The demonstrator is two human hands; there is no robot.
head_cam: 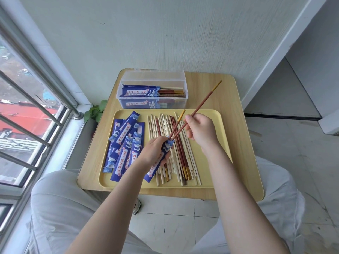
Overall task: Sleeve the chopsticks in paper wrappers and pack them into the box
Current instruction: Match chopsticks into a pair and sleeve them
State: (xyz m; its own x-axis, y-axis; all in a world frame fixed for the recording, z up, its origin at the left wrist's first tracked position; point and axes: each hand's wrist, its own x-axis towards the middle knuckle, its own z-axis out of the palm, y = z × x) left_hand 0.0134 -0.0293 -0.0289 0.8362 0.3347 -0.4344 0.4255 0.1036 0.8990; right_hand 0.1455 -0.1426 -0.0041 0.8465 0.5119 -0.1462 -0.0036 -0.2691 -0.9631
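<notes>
On a small light-wood tabletop (pixel 236 99) with rounded corners lies a pale yellow rectangular plastic tray (pixel 218 125). Over it, the left hand (pixel 156 151) grips a blue printed paper wrapper (pixel 161 160), fingers curled round its upper part, with the wrapper's open mouth pointing up and away from the person. The right hand (pixel 200 131) pinches a long reddish-brown chopstick with a gold end (pixel 203 101); its lower tip sits in the wrapper's mouth and its gold end rises toward the upper right. A second reddish-brown chopstick with a gold end (pixel 177 123) also stands in the mouth, leaning just to the left of the first, so the two fan apart in a narrow V.

On the left part of the tray is a loose heap of empty blue paper wrappers (pixel 122 143), overlapping each other. On the middle of the tray, under both hands, lies a spread of loose chopsticks (pixel 176 165), pale wooden ones mixed with reddish-brown gold-ended ones, mostly lengthwise toward the person.

Beyond the tray, touching or just beside its far edge, stands a clear rectangular plastic box (pixel 154 92) with its lid raised at the back. Inside lie sleeved chopsticks (pixel 141 91), blue wrappers to the left and bare ends to the right
</notes>
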